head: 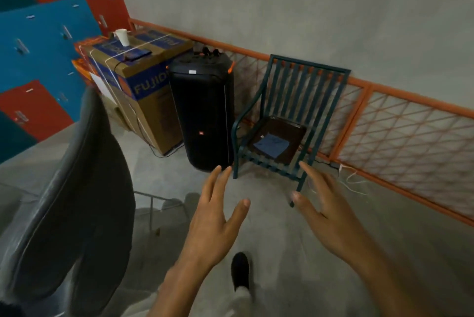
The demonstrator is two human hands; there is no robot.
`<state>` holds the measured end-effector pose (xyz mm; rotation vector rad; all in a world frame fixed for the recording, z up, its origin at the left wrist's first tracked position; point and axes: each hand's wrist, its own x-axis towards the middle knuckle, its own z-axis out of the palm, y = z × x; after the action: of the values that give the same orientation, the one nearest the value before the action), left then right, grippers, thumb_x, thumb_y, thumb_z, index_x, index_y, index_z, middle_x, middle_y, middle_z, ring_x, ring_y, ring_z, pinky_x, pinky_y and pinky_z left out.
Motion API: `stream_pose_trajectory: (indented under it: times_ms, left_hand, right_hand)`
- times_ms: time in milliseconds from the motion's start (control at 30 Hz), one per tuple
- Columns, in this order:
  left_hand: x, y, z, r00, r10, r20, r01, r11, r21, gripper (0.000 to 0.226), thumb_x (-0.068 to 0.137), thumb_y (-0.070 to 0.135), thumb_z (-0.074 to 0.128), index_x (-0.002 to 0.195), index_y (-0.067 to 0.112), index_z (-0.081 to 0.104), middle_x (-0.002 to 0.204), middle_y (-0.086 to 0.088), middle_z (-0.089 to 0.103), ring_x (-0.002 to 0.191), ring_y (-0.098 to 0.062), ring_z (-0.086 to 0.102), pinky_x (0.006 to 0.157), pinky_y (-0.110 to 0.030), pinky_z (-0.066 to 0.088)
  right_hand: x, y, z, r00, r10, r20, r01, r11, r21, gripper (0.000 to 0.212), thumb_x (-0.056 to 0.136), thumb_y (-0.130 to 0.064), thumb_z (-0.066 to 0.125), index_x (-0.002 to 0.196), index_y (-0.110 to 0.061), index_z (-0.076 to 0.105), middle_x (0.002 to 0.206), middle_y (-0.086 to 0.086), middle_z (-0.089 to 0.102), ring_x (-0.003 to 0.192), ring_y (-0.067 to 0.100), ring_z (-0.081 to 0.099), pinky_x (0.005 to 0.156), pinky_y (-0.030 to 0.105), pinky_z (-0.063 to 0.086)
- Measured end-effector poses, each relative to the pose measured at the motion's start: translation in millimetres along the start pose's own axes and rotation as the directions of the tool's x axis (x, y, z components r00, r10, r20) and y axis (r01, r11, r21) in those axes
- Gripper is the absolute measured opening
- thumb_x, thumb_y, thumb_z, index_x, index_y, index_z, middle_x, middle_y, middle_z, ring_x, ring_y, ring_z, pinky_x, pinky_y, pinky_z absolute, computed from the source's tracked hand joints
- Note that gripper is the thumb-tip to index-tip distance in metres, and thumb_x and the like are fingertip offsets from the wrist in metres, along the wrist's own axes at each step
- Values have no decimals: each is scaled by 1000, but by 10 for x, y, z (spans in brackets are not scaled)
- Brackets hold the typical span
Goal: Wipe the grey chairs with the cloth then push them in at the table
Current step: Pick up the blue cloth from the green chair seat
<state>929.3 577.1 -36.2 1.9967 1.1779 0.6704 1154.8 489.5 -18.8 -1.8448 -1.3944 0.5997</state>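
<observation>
At far left stands a grey chair. The left hand and right hand reach forward with fingers spread, holding nothing. The blue cloth lies on the green chair; a hasty grab may drag its dark tray off.

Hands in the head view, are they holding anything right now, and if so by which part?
Nothing is held. Both the left hand and the right hand are open with fingers spread, reaching toward the green chair, where a blue cloth lies untouched.

A shared staff or club room, it seems. Red and blue lockers line one wall. A taped carton and a big speaker stand on the concrete floor.
</observation>
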Motion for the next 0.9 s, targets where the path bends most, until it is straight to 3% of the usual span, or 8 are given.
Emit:
stream_pose_trajectory:
  times_ms: [133, 233, 300, 400, 433, 533, 667, 900]
  left_hand:
    - [941, -199, 126, 1000, 5, 25, -5, 1000, -8, 74, 97, 62, 50, 158, 50, 10, 157, 39, 2, 134, 14, 15, 110, -22, 25]
    - [1682, -305, 176, 999, -2, 54, 1, 1000, 3, 75, 97, 63, 49, 159, 49, 9, 158, 39, 1, 136, 12, 19, 112, -22, 27]
    - [2178, -365, 188, 995, 27, 95, -30, 999, 35, 75, 97, 65, 48, 158, 51, 7, 156, 40, -1, 141, 4, 27, 116, -26, 34]
    - [2875, -460, 240, 985, 48, 164, -64, 994, 91, 74, 98, 65, 49, 157, 53, 6, 160, 37, -1, 135, -18, 49, 112, -39, 46]
    - [3018, -463, 241, 983, 67, 172, -84, 992, 97, 75, 98, 64, 50, 158, 51, 7, 160, 35, 1, 136, -19, 48, 112, -40, 46]
    - [3609, -546, 381, 970, 102, 223, -126, 987, 97, 74, 99, 59, 52, 160, 45, 12, 162, 30, 7, 147, -10, 30, 116, -37, 40]
    - [4301, -627, 647, 957, 108, 269, -142, 984, 111, 73, 100, 56, 53, 160, 45, 13, 164, 24, 11, 148, -10, 29, 115, -31, 36]
    - [5485, -829, 1318, 945, 34, 325, -85, 986, 144, 69, 101, 55, 53, 158, 45, 16, 161, 19, 19, 145, -15, 34, 112, -49, 45]
  right_hand:
    - [896, 244, 55, 1000, 10, 12, -10, 1000, -26, 65, 96, -56, 44, 155, -44, 23, 145, -28, 26, 129, -14, 28, 96, 0, 23]
    - [1587, 361, 40, 998, 56, 21, -56, 998, -9, 65, 93, -60, 43, 153, -47, 22, 144, -28, 25, 131, -10, 28, 103, 11, 24]
    - [2006, 423, 32, 997, 77, 4, -77, 997, -8, 65, 93, -60, 44, 154, -45, 24, 144, -26, 27, 131, -8, 30, 104, 11, 25]
    - [2570, 579, 4, 990, 137, -32, -137, 990, 15, 68, 91, -55, 46, 154, -37, 28, 143, -20, 29, 125, -11, 28, 94, -5, 22]
    - [2668, 605, 2, 990, 137, -40, -137, 990, 18, 69, 91, -54, 46, 155, -35, 29, 143, -18, 30, 125, -10, 29, 97, -2, 24]
    - [3088, 826, -7, 982, 184, -46, -183, 983, 28, 71, 90, -56, 45, 155, -33, 31, 141, -16, 31, 128, -1, 33, 104, 24, 37]
    - [3663, 1201, -9, 970, 240, -42, -240, 971, 1, 72, 90, -59, 43, 156, -31, 31, 145, -8, 36, 129, 6, 37, 104, 25, 31]
    - [4790, 1977, -38, 955, 298, -2, -298, 955, -9, 61, 100, -45, 52, 155, -26, 35, 149, 0, 39, 135, 17, 42, 105, 26, 31]
